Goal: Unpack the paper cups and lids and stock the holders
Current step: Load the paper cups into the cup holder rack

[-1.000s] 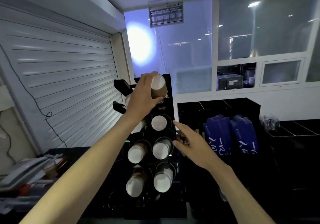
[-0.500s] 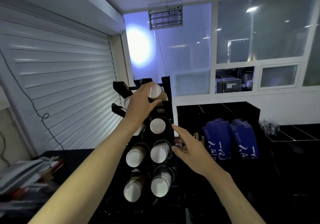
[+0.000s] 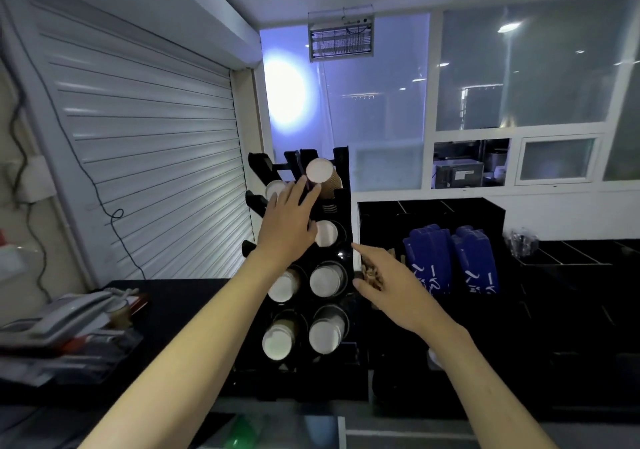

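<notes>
Cups seated bottoms-out in top slot of holder, just above left grip, whose straight fingertips touch stack, holding nothing. Right grip relaxed, empty, beside holder. Lower slots look filled; lids not seen, likely left.

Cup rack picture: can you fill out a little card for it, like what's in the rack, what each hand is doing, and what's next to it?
rack: black cup holder standing on a dark counter
top right slot: brown paper cups, white bottoms facing out
lower slots: more cup stacks poking out
left hand: left hand, fingers straight, fingertips touching the top cups
right hand: right hand, open, beside the rack's right edge, holding nothing
next door: blue packs in a black bin
far left: grey telephone
</notes>
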Tool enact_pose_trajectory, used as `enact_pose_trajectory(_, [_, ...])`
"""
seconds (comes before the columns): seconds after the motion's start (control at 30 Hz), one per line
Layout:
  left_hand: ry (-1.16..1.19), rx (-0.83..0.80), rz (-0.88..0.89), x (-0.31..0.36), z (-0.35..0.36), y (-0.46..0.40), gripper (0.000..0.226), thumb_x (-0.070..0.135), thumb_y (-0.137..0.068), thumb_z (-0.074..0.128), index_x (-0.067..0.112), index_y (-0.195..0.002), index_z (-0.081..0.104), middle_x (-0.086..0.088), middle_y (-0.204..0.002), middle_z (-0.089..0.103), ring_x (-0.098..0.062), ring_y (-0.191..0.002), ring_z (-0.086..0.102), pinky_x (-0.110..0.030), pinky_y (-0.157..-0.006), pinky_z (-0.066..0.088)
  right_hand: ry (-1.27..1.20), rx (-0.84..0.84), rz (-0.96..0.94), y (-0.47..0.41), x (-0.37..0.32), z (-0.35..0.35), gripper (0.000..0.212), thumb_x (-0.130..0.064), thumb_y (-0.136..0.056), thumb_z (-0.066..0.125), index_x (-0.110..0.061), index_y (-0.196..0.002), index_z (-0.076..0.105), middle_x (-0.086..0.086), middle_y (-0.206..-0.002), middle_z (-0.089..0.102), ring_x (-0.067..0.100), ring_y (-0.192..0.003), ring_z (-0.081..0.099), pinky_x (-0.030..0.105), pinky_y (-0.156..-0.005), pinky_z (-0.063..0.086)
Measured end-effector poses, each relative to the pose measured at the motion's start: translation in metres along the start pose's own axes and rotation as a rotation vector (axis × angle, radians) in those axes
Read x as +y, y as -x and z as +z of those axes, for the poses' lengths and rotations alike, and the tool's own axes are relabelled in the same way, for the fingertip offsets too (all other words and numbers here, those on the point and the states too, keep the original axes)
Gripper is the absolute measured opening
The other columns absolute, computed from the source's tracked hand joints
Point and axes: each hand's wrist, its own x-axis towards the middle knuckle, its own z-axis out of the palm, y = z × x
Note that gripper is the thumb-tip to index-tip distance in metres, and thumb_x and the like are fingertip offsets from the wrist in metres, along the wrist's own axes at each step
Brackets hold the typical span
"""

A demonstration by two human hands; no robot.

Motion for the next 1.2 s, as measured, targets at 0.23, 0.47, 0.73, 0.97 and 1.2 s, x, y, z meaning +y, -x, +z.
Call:
enact_pose_trajectory(0.23, [0.093,0.071,0.098,0.041,-0.021,0.131,0.044,0.009,-0.091,0.069,0.011,-0.135,0.064,-0.01,-0.136,0.063,-0.031,-0.128,0.058,-0.048,-0.097,0.054,0.156,0.057,-0.022,0.101,-0.026,0.012,0.027,-0.033,-0.103,0.062,-0.034,-0.13,0.065,-0.026,-0.12,0.061,-0.006,-0.116,0.058,0.018,-0.097,0.049])
enact_pose_trajectory(0.47, [0.131,-0.087,0.15,0.072,-0.006,0.256,0.035,0.013,-0.091,0.067,0.013,-0.126,0.067,-0.005,-0.126,0.066,-0.027,-0.116,0.061,-0.038,-0.079,0.049,0.173,-0.036,0.04,0.198,-0.024,0.058,0.019,-0.033,-0.102,0.062,-0.031,-0.118,0.073,-0.024,-0.11,0.067,-0.003,-0.106,0.064,0.021,-0.092,0.052])
enact_pose_trajectory(0.73, [0.223,-0.359,0.066,0.094,0.032,0.361,0.035,0.016,-0.077,0.07,0.019,-0.111,0.065,-0.002,-0.109,0.064,-0.029,-0.099,0.062,-0.039,-0.07,0.049,0.29,-0.243,0.279,0.267,0.031,0.14,0.022,-0.031,-0.099,0.066,-0.03,-0.121,0.072,-0.013,-0.128,0.064,0.012,-0.125,0.054,0.035,-0.106,0.045])
enact_pose_trajectory(0.97, [0.438,-0.662,-0.042,0.107,0.05,0.416,0.048,0.039,-0.093,0.042,0.025,-0.136,0.057,0.0,-0.133,0.06,-0.026,-0.119,0.057,-0.041,-0.088,0.054,0.321,-0.203,0.469,0.303,0.063,0.178,0.05,-0.002,-0.082,0.078,-0.025,-0.126,0.07,0.003,-0.147,0.05,0.024,-0.142,0.041,0.033,-0.117,0.035])
enact_pose_trajectory(1.2, [0.868,-0.849,-0.271,0.128,0.07,0.444,0.068,0.033,-0.097,0.061,0.028,-0.159,0.033,0.005,-0.155,0.041,-0.015,-0.14,0.045,-0.029,-0.114,0.039,0.144,-0.066,0.541,0.298,0.053,0.169,0.088,-0.011,-0.073,0.094,-0.045,-0.142,0.051,-0.007,-0.127,0.055,0.014,-0.121,0.056,0.027,-0.109,0.044])
